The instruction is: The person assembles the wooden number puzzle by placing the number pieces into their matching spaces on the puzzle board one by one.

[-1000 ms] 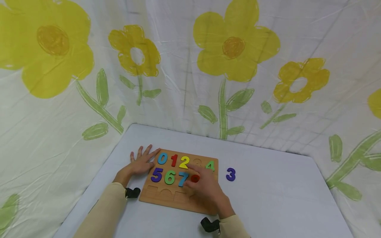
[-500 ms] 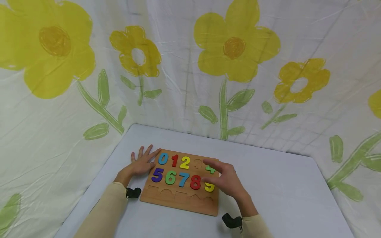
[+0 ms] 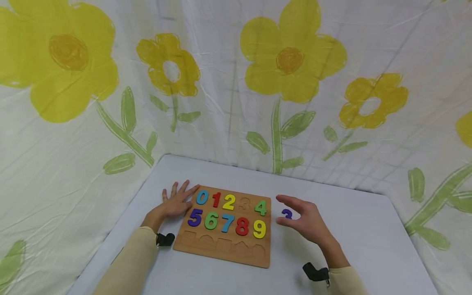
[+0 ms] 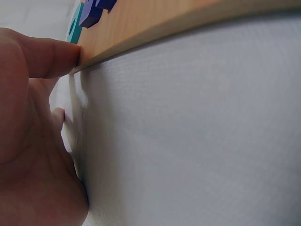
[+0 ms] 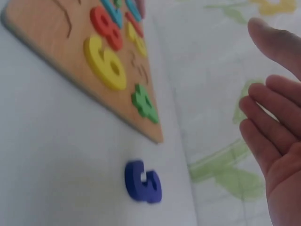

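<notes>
A wooden number puzzle board (image 3: 221, 256) lies on the white table with colored digits seated in it. Its slot for the three (image 3: 244, 203) is bare, between the yellow 2 (image 3: 229, 202) and the green 4 (image 3: 260, 207). My left hand (image 3: 177, 205) rests with spread fingers at the board's left edge, its thumb on the edge in the left wrist view. To the right of the board lies a purple number 3 (image 5: 142, 182), partly hidden in the head view by my right hand (image 3: 307, 219). That hand hovers over it, thumb and fingers apart, holding nothing.
Shaped recesses (image 3: 223, 244) line the board's front part. A white cloth with printed yellow flowers (image 3: 289, 59) hangs behind the table (image 3: 350, 229). Each wrist wears a small black camera, one of them (image 3: 315, 272) by the right sleeve.
My right hand has moved rightward from above the board to the purple 3, uncovering the 4, 8 and 9. My left hand has stayed at the board's edge.
</notes>
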